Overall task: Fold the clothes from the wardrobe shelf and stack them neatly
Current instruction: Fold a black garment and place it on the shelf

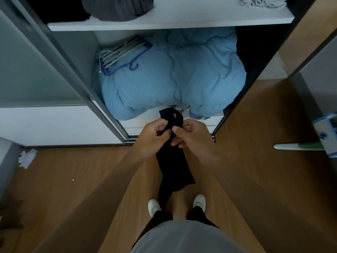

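A long black garment (172,167) hangs down in front of me, its top bunched between both hands and its lower end reaching toward my feet. My left hand (154,136) pinches its upper left edge with thumb and fingers. My right hand (190,134) pinches the upper right edge close beside it. Both hands are in front of the open wardrobe. On the white upper shelf (164,24) lie a dark grey bundle of clothing (116,7) and a pale crumpled garment (262,1) at the right.
A big light blue duvet (173,75) fills the lower wardrobe compartment, with a bundle of hangers (120,55) on its left. The sliding door (36,70) stands at the left. Crumpled paper (27,157) lies on the wooden floor (73,179). A blue-and-white object (326,134) sits at the right edge.
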A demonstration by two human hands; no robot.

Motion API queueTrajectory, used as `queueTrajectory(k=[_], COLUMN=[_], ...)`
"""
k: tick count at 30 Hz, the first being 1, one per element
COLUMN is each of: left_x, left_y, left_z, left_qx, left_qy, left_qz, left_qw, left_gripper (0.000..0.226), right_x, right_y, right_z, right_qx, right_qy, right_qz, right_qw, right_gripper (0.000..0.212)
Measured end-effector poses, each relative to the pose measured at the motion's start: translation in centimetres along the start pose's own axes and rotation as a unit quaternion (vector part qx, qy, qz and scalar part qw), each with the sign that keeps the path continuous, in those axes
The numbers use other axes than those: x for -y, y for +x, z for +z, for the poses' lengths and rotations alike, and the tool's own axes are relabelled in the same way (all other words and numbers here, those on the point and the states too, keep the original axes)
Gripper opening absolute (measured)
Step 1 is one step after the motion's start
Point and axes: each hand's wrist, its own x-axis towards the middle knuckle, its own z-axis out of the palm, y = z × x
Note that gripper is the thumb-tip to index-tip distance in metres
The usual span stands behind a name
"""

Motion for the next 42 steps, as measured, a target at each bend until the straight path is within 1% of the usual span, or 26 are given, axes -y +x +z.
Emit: queueTrajectory(k=[2, 3, 6, 7, 9, 11, 13, 16, 17, 18, 19, 21, 23, 25, 26, 27, 29, 32, 35, 37, 39, 42], left_x=[-0.1, 0.0, 0.6, 0.8, 1.1, 0.9, 1.0, 0.5, 0.2, -0.2, -0.5, -0.8, -1.0, -1.4, -1.7, -2.0, -2.6, -3.1, -3.2, -3.2, -3.2, -3.1], left_y=[-0.2, -0.2, -0.3, -0.3, -0.2, 0.1, 0.5, 0.6, 0.5, 0.5, 0.4, 0.6, 0.7, 0.7, 0.6, 0.5, 0.3, -0.2, -0.6, -0.7, -0.8, -1.1], left_z=[0.0, -0.1, -0.2, -0.1, 0.2, 0.5, 0.5, 0.3, 0.3, 0.2, 0.1, -0.3, -0.8, -1.2, -1.4, -1.5, -1.7, -1.7, -1.9, -2.0, -2.0, -1.8], left_qx=[0.014, 0.019, 0.034, 0.041, 0.043, 0.028, 0.021, 0.039, 0.038, 0.034, 0.03, 0.034, 0.047, 0.065, 0.076, 0.088, 0.108, 0.124, 0.147, 0.149, 0.134, 0.089], left_qy=[0.0, 0.0, -0.015, -0.013, 0.013, 0.042, 0.065, 0.054, 0.036, 0.018, 0.002, -0.002, 0.021, 0.029, 0.025, 0.02, 0.018, 0.005, -0.003, 0.0, -0.005, -0.006], left_qz=[0.01, 0.013, 0.012, 0.01, 0.003, 0.002, 0.011, 0.027, 0.029, 0.03, 0.03, 0.026, 0.03, 0.037, 0.037, 0.037, 0.039, 0.04, 0.048, 0.047, 0.046, 0.047], left_qw=[1.0, 1.0, 0.999, 0.999, 0.999, 0.999, 0.998, 0.997, 0.998, 0.999, 0.999, 0.999, 0.998, 0.997, 0.996, 0.995, 0.993, 0.992, 0.988, 0.988, 0.99, 0.995], left_gripper=[0.038, 0.035, 0.009, 0.006, 0.016, 0.024, 0.023, 0.01, 0.011, 0.018, 0.025, 0.031, 0.029, 0.024, 0.026, 0.03, 0.04, 0.04, 0.041, 0.035, 0.027, 0.023], right_x=[-0.2, -0.3, -0.6, -0.6, -0.8, -0.9, -1.0, -1.1, -1.0, -1.0, -1.1, -1.3, -1.2, -1.1, -1.1, -1.0, -0.8, -0.5, 0.0, 0.7, 1.4, 1.5], right_y=[0.0, 0.0, 0.3, 0.3, 0.5, 0.5, 0.3, -0.2, -0.3, -0.5, -0.5, -0.6, -0.7, -0.5, -0.3, -0.2, 0.0, 0.0, -0.1, -0.2, -0.2, -0.4], right_z=[0.2, 0.2, 0.4, 0.4, 0.5, 0.6, 0.5, 0.1, 0.0, 0.0, -0.1, -0.3, -0.9, -1.9, -2.5, -3.1, -3.7, -3.7, -3.7, -3.8, -3.6, -3.3], right_qx=[-0.01, -0.019, -0.047, -0.055, -0.067, -0.07, -0.071, -0.066, -0.063, -0.06, -0.056, -0.044, -0.051, -0.074, -0.075, -0.061, -0.004, 0.053, 0.069, 0.079, 0.085, 0.066], right_qy=[0.011, 0.018, 0.032, 0.034, 0.038, 0.039, 0.028, -0.014, -0.029, -0.04, -0.051, -0.085, -0.136, -0.19, -0.21, -0.225, -0.244, -0.25, -0.232, -0.225, -0.225, -0.238], right_qz=[0.007, 0.012, 0.026, 0.029, 0.033, 0.034, 0.027, -0.023, -0.044, -0.062, -0.082, -0.123, -0.179, -0.256, -0.282, -0.295, -0.296, -0.28, -0.28, -0.289, -0.293, -0.292], right_qw=[1.0, 1.0, 0.998, 0.997, 0.996, 0.996, 0.997, 0.997, 0.997, 0.995, 0.994, 0.988, 0.973, 0.945, 0.933, 0.927, 0.924, 0.925, 0.929, 0.927, 0.925, 0.924], right_gripper=[0.016, 0.016, 0.016, 0.017, 0.017, 0.017, 0.018, 0.014, 0.011, 0.009, 0.009, 0.012, 0.01, 0.007, 0.011, 0.017, 0.025, 0.024, 0.027, 0.028, 0.024, 0.018])
